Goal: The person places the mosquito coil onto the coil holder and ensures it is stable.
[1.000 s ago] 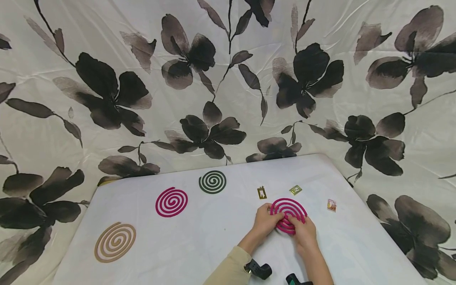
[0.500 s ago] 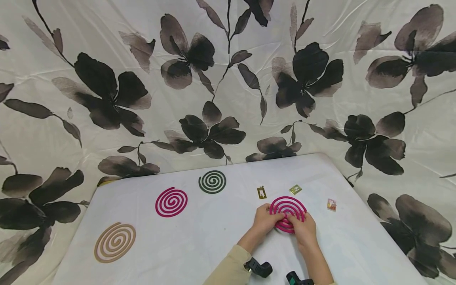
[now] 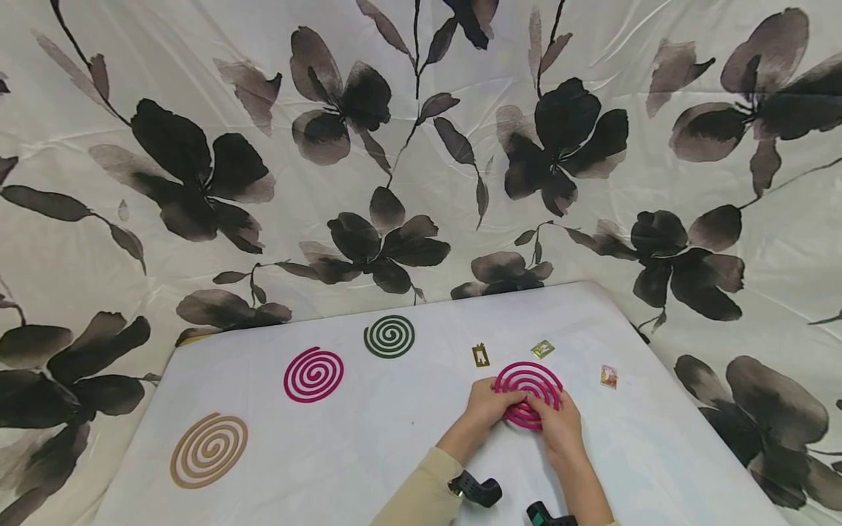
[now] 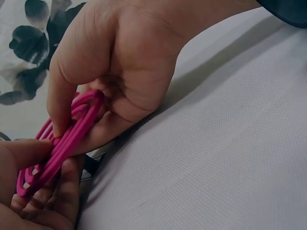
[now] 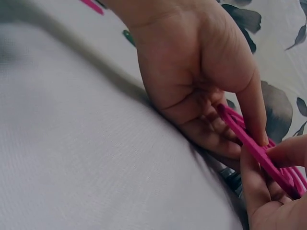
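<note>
A pink spiral coil (image 3: pixel 530 391) is held just above the white table (image 3: pixel 368 431) by both hands. My left hand (image 3: pixel 488 403) pinches its near left edge, thumb on top and fingers beneath, as the left wrist view shows on the pink coil (image 4: pixel 57 143). My right hand (image 3: pixel 558 424) pinches the near right edge the same way; in the right wrist view its thumb presses the pink coil (image 5: pixel 259 151). The coil is tilted, its near edge raised.
On the table lie a second pink coil (image 3: pixel 313 374), a dark green coil (image 3: pixel 389 336) and a tan coil (image 3: pixel 208 449). A small metal stand (image 3: pixel 481 355), another small piece (image 3: pixel 542 348) and a little packet (image 3: pixel 608 376) lie near the held coil. Flowered cloth (image 3: pixel 395 146) hangs behind.
Hands and coil stay nearly as they were; the view has only shifted slightly, and the grip on the coil is unchanged.
</note>
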Demonstrator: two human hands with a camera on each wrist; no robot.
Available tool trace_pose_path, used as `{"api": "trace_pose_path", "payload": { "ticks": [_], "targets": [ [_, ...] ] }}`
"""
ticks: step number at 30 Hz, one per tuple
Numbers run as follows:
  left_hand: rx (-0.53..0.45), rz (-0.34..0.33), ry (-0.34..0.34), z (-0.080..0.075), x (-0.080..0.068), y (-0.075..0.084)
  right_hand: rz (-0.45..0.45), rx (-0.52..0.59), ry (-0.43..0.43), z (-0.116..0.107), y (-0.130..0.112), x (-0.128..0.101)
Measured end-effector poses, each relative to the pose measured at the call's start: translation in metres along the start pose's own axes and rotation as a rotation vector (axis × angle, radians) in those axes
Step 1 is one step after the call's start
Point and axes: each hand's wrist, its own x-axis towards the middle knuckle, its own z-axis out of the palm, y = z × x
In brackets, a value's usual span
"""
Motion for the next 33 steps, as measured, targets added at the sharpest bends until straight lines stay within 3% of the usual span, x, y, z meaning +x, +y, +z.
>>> {"api": "trace_pose_path", "payload": {
  "ticks": [10,20,33],
  "targets": [
    [0.018,0.023,-0.002,-0.0003,-0.0001,-0.0017,0.009,0.025,0.016,0.0015,0.0014,0.001],
    [0.011,0.021,0.012,0.0004,-0.0005,-0.0007,0.075,0.016,-0.059,-0.0002,-0.0046,0.005],
    [0.031,0.015,0.0,-0.002,-0.0005,-0.0015,0.023,0.012,-0.03,-0.0005,-0.0029,0.0023]
  ]
}}
